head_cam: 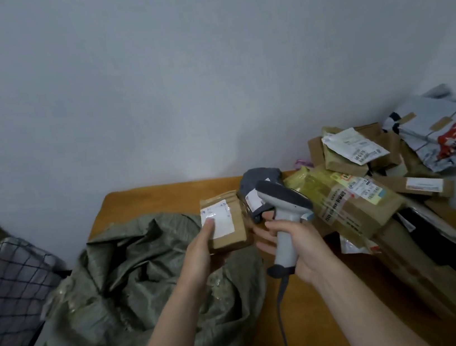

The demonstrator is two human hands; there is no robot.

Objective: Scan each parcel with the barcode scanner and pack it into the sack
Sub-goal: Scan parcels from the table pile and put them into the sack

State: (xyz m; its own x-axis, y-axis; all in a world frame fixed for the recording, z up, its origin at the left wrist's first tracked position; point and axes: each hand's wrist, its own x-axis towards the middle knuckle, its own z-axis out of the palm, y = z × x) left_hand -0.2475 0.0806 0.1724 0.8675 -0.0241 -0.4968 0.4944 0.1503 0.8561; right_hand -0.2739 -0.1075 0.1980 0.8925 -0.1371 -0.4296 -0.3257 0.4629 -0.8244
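The left hand [202, 245] has its grip clamped on a small cardboard parcel [236, 230]. The thumb lies on the parcel's white label [221, 217] and the fingers are underneath. The parcel is held tilted above the far right edge of the crumpled green sack [135, 273], which is slumped over the left part of the wooden counter [165, 194]. Just to its right, the right hand [298, 240] has its grip closed around the handle of the grey barcode scanner [281, 205]. The scanner's head is beside the parcel's right edge and its cable [281, 312] hangs down toward the near side. Beyond the scanner lies a dark grey mailer [261, 175]. A pile of brown parcels [354, 202] covers the right side of the counter, with a silver bag with red print [443, 132] at the far right. A checked cloth [11, 285] lies at the left, off the counter.
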